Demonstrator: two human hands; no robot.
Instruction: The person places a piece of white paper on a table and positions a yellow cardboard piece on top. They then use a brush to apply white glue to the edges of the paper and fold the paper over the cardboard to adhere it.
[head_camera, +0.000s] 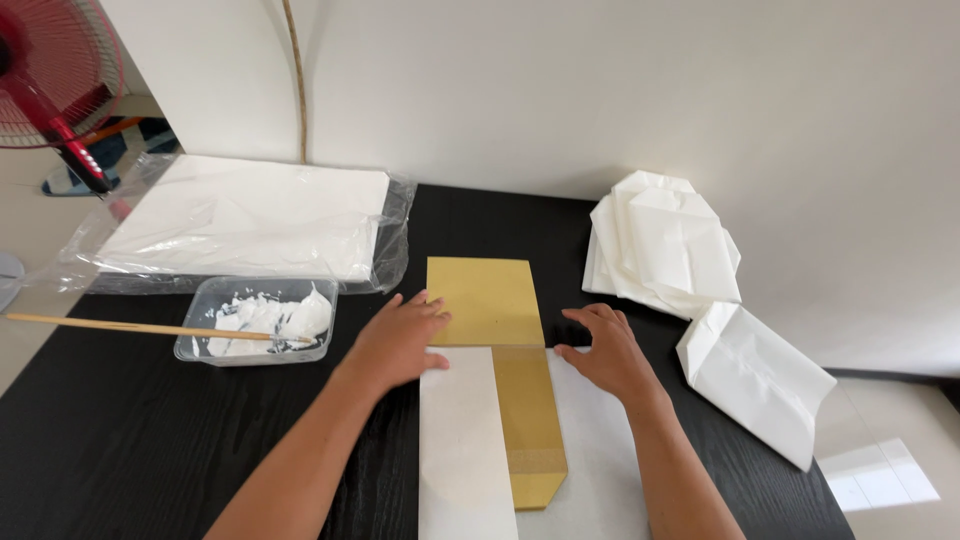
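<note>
White sheet (465, 450) under open left hand (398, 342); gold card (505, 365) running lengthwise away, between it and open right hand (608, 352).

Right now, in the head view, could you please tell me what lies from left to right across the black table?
Wooden stick → clear tub of white paste → left hand → gold sheet → right hand → folded white paper bag.
</note>
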